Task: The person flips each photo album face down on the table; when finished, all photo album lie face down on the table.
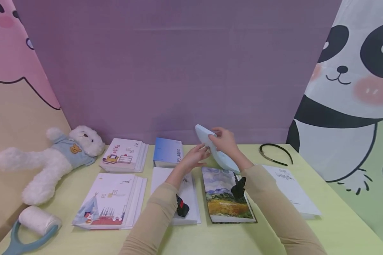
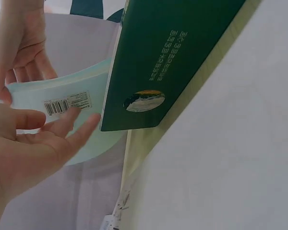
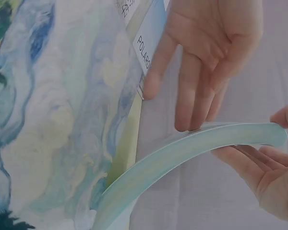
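A light blue soft-cover book [image 1: 224, 160] is raised and bowed above the back of the table, its lower end beside a photo album [image 1: 225, 198] with a painted landscape cover. My right hand [image 1: 225, 141] grips its upper end, thumb on one side and fingers on the other. A barcode label [image 2: 67, 103] shows on its back in the left wrist view. My left hand [image 1: 194, 157] has its fingers extended, tips right at the book's cover. In the right wrist view the book's pale edge [image 3: 182, 151] curves between both hands.
Left of my arms lie two illustrated white albums [image 1: 122, 154], a blue POLAROID box-like book [image 1: 167, 150] and a white book [image 1: 188, 205]. Another white book [image 1: 290, 187] and a black headband [image 1: 276, 152] are right. A plush bear [image 1: 67, 156] and lint roller [image 1: 38, 219] sit far left.
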A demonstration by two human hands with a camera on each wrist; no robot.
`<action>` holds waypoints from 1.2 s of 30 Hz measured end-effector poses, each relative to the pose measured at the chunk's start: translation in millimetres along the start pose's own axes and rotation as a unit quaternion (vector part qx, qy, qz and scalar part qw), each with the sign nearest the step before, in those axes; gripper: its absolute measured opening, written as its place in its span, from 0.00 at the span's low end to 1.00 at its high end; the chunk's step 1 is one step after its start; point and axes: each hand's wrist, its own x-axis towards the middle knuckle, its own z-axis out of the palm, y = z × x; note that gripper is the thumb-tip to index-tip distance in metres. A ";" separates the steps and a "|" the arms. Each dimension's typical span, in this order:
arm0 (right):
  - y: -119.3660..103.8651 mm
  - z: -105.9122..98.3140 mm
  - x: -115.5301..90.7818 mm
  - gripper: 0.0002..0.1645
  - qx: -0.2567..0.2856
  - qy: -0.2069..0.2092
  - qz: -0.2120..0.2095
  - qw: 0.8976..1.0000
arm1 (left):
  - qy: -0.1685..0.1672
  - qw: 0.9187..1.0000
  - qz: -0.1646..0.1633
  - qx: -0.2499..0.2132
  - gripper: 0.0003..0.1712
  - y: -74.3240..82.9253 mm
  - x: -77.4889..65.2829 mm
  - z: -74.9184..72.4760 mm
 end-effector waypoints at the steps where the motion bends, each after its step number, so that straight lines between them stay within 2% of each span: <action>1: 0.4 -0.6 -0.5 0.28 0.008 0.008 0.003 1.000 | 0.002 1.000 -0.007 0.009 0.30 -0.6 0.1 0.4; 5: 0.4 -3.1 -1.5 0.26 0.044 0.039 0.009 0.998 | 0.000 0.999 -0.017 0.028 0.27 -0.8 -1.0 2.5; 12: -1.1 -16.5 -0.1 0.24 0.109 0.094 0.000 0.990 | -0.037 0.999 -0.032 0.003 0.29 0.7 0.0 10.1; 18: -3.8 -27.8 -0.9 0.22 0.149 0.133 -0.003 0.980 | -0.039 0.999 -0.021 0.017 0.29 -0.4 2.9 14.4; 24: -3.2 -34.9 -1.3 0.20 0.200 0.184 -0.008 0.962 | -0.033 0.999 -0.011 0.042 0.27 -2.8 4.5 14.9; 27: -0.3 -37.8 -1.4 0.20 0.231 0.198 0.008 0.952 | -0.021 0.998 -0.005 0.060 0.26 -3.4 4.7 13.0; 30: 4.6 -41.0 -2.3 0.21 0.248 0.201 0.027 0.947 | -0.018 0.997 -0.005 0.077 0.26 -3.3 4.2 11.5; 33: 9.9 -44.7 -3.4 0.23 0.236 0.194 0.037 0.951 | -0.013 0.995 -0.011 0.094 0.25 -4.1 4.0 10.6; 36: 14.8 -49.2 -5.5 0.27 0.207 0.175 0.036 0.962 | -0.002 0.994 -0.023 0.104 0.25 -5.6 4.0 9.4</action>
